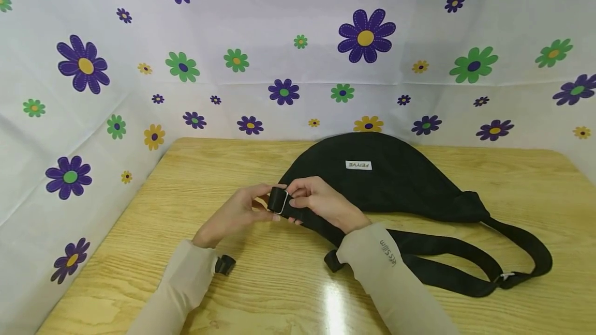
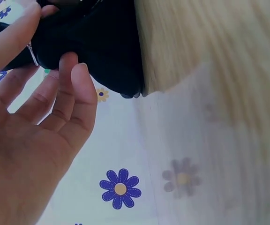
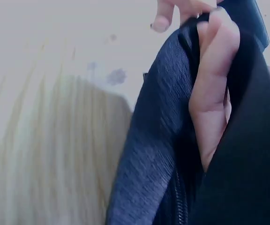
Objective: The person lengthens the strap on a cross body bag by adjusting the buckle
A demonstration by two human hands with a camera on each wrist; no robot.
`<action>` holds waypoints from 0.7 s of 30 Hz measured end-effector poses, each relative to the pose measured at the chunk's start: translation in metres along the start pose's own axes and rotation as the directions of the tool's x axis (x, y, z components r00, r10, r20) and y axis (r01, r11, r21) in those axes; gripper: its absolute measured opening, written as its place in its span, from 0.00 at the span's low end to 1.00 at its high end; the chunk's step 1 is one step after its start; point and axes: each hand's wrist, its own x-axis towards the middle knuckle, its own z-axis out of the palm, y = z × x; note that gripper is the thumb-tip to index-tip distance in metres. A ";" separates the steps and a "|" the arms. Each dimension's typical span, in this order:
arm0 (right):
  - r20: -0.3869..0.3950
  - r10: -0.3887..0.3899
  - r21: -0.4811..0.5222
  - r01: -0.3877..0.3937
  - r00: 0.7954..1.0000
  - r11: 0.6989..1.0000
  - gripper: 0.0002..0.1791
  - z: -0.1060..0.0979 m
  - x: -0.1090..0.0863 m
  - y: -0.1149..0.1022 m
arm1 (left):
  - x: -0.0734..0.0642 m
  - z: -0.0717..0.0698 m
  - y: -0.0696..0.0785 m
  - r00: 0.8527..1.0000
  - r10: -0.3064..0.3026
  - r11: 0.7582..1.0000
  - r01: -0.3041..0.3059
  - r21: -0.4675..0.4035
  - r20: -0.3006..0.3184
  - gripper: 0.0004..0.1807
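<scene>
A black crescent-shaped waist bag [image 1: 396, 180] with an upside-down white label [image 1: 358, 165] lies on the wooden table. Near its left end, both hands hold its wide black strap [image 1: 321, 226] up at a metal slider [image 1: 285, 202]. My left hand [image 1: 242, 208] pinches the looped strap end [image 1: 277, 199] between thumb and fingers. Just right of the slider, my right hand [image 1: 323, 200] grips the strap with curled fingers. In the left wrist view, the left hand's [image 2: 27, 145] lower fingers spread loosely beneath the black fabric. The right wrist view shows a zipper [image 3: 178, 197] on the bag.
Toward the right, the strap loops over the table [image 1: 261, 293] with a second metal slider [image 1: 505, 276]. A small black piece [image 1: 332, 261] sits beside the right sleeve. Behind and to the left hangs a white flower-print cloth [image 1: 209, 25].
</scene>
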 end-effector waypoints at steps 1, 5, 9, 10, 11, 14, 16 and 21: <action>-0.002 -0.003 0.003 0.003 1.000 1.000 0.09 0.001 0.001 -0.001 | 0.000 0.000 0.000 1.000 -0.002 1.000 0.002 0.001 -0.003 0.25; 0.010 0.024 -0.011 -0.024 1.000 1.000 0.11 -0.003 -0.001 -0.002 | -0.001 -0.001 0.002 1.000 -0.005 1.000 0.005 0.001 -0.008 0.26; 0.032 0.085 -0.079 -0.082 0.996 0.993 0.13 -0.014 -0.005 -0.001 | -0.001 -0.001 0.002 1.000 -0.017 1.000 0.017 0.007 -0.010 0.29; 0.033 0.101 -0.098 -0.098 0.994 0.990 0.13 -0.017 -0.006 -0.001 | 0.000 -0.002 0.002 1.000 -0.021 1.000 0.021 0.008 -0.012 0.29; 0.034 0.121 -0.115 -0.116 0.992 0.987 0.13 -0.021 -0.007 0.000 | 0.000 -0.002 0.002 1.000 -0.023 1.000 0.023 0.013 -0.014 0.29; 0.043 0.166 -0.145 -0.158 0.985 0.977 0.14 -0.029 -0.009 0.000 | 0.000 -0.002 0.001 0.999 -0.030 0.999 0.031 0.017 -0.016 0.30; 0.057 0.186 -0.151 -0.175 0.981 0.973 0.15 -0.033 -0.011 0.000 | 0.000 -0.002 0.001 0.999 -0.033 0.999 0.033 0.014 -0.016 0.30; 0.109 0.165 -0.145 -0.149 0.980 0.978 0.13 -0.036 -0.013 -0.001 | 0.000 -0.003 0.001 0.999 -0.030 1.000 0.030 0.004 -0.016 0.30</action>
